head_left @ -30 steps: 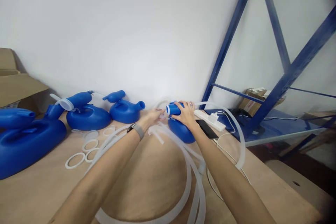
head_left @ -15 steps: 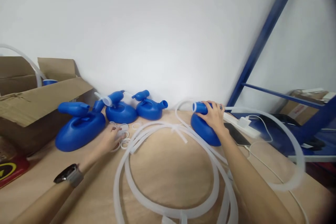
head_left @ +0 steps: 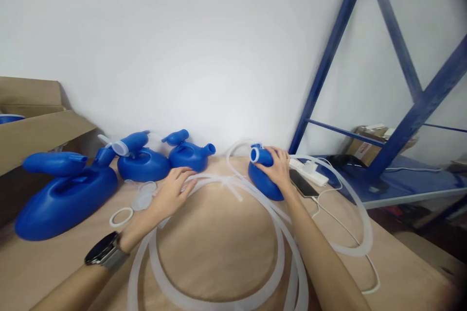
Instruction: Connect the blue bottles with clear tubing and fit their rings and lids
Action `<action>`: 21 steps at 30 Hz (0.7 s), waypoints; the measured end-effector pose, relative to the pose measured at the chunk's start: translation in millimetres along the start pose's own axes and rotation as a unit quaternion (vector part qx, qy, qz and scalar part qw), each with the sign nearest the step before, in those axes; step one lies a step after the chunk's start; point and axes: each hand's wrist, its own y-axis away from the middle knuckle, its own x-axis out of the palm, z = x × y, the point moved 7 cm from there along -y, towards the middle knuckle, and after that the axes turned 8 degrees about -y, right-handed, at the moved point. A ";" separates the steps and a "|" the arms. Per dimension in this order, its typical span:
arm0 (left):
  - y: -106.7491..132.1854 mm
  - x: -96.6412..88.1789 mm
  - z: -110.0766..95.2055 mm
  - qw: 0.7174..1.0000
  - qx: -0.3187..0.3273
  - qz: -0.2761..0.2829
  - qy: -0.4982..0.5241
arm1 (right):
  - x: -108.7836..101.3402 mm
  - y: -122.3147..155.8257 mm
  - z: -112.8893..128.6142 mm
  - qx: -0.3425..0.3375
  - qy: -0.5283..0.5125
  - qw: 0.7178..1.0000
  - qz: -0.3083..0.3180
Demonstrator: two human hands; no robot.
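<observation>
My right hand [head_left: 276, 169] is wrapped around the blue spout piece [head_left: 263, 156] of a urinal bottle [head_left: 263, 182]. A white ring lines the mouth of that piece, which faces left. My left hand [head_left: 173, 193] hovers over the left part of the coiled clear hose [head_left: 215, 299], thumb apart from the fingers and nothing visible in it. Beside its wrist lie a white ring [head_left: 121, 216] and clear round caps [head_left: 144, 196]. Three more blue urinal bottles, a near one [head_left: 65, 199], a middle one [head_left: 144, 165] and a far one [head_left: 188, 156], stand on the left.
A cardboard box [head_left: 40, 131] stands at the far left. Right of my right hand lie a phone [head_left: 302, 183], a white power strip [head_left: 314, 175] and a cable [head_left: 341, 223]. A blue metal rack [head_left: 394, 177] stands beyond, and a white wall [head_left: 204, 58] closes off the back.
My left hand has left the caps and rings and moved right, over the hose. The view has turned right. My right hand keeps its hold on the bottle, whose mouth has turned slightly toward me.
</observation>
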 end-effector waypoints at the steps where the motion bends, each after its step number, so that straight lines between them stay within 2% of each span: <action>1: -13.3 6.7 -20.4 1.000 0.020 0.001 0.016 | 2.0 1.7 9.1 -0.026 0.000 0.999 0.022; 4: -51.9 27.1 -76.0 0.995 0.077 -0.006 0.057 | 4.3 0.4 37.5 -0.073 -0.007 0.995 0.062; 7: -76.1 34.2 -108.9 0.990 0.099 -0.032 0.091 | -2.6 -7.7 71.9 -0.116 -0.012 0.991 0.071; 10: -77.0 20.1 -121.9 0.986 0.110 -0.057 0.116 | -19.2 -15.7 106.5 -0.164 -0.032 0.984 0.062; 14: -54.7 -10.5 -133.3 0.976 0.185 -0.034 0.114 | -34.5 -19.8 136.8 -0.245 -0.043 0.962 0.116; 16: -40.3 -20.1 -130.6 0.973 0.214 0.004 0.088 | -40.4 -21.4 139.5 -0.267 -0.044 0.953 0.134; 18: -25.6 -24.6 -111.9 0.975 0.212 0.054 0.044 | -44.7 -24.5 133.9 -0.260 -0.064 0.952 0.145; 20: -10.9 -27.0 -71.9 0.981 0.161 0.109 -0.023 | -48.9 -29.2 123.8 -0.227 -0.093 0.959 0.139; 21: -3.5 -28.3 -43.8 0.983 0.108 0.138 -0.063 | -51.1 -31.2 119.4 -0.208 -0.104 0.964 0.130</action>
